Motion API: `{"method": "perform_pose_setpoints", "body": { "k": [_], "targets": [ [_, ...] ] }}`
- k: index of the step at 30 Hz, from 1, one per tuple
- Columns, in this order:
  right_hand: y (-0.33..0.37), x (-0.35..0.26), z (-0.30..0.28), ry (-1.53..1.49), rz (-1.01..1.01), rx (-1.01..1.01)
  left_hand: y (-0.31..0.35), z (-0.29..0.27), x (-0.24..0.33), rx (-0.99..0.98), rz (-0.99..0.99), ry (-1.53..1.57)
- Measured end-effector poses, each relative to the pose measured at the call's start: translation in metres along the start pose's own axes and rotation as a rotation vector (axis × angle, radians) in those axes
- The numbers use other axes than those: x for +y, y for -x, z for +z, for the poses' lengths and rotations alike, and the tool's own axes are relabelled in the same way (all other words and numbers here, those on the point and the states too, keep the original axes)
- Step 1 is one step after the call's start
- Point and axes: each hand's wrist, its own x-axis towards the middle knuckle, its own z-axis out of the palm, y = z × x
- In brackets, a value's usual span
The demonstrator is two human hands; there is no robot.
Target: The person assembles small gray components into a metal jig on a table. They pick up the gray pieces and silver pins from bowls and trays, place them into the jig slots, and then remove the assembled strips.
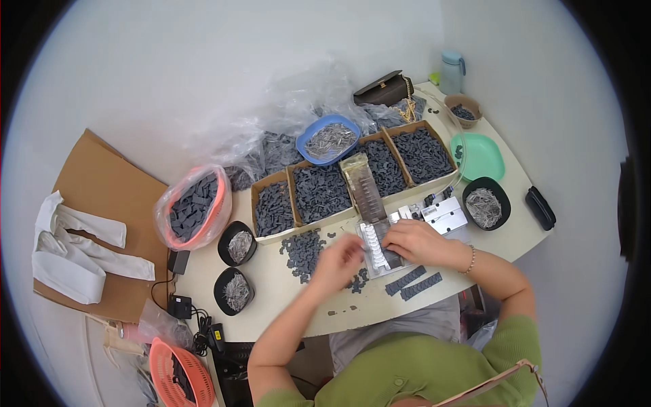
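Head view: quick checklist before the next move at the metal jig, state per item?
1. Both hands at the metal jig: ok, left hand and right hand flank it.
2. Loose dark parts within reach: ok, pile lies just left of the left hand.
3. Finished dark strips clear of the jig: ok, two lie apart, nearer the table edge.
4. Metal pins stocked: ok, black bowl at right holds some.
5. Part held in left fingers: cannot tell, blurred.
6. Jig slots all filled: cannot tell, hands cover part.
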Motion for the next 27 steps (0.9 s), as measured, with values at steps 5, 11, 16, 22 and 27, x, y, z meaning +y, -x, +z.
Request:
{"method": "perform_pose_setpoints", "body": {
  "k": [5,11,16,22,27],
  "targets": [
    [0.003,0.0,0.0,0.008,-0.021,0.034,0.021,0.035,-0.003,0.004,0.147,-0.133],
    [0.003,-0.003,0.006,-0.004,-0.041,0.034,0.016,0.039,-0.005,0.044,0.186,-0.237],
    [0.004,-0.012,0.013,0.212,-0.155,-0.019,0.013,0.034,-0.001,-0.01,0.275,-0.322],
    [0.014,-0.029,0.017,0.441,-0.352,0.047,-0.018,-0.029,-0.002,0.069,0.272,-0.356],
    [0.016,-0.038,0.015,0.56,-0.392,-0.083,-0.07,-0.058,-0.041,0.231,0.161,-0.72]
  ]
}}
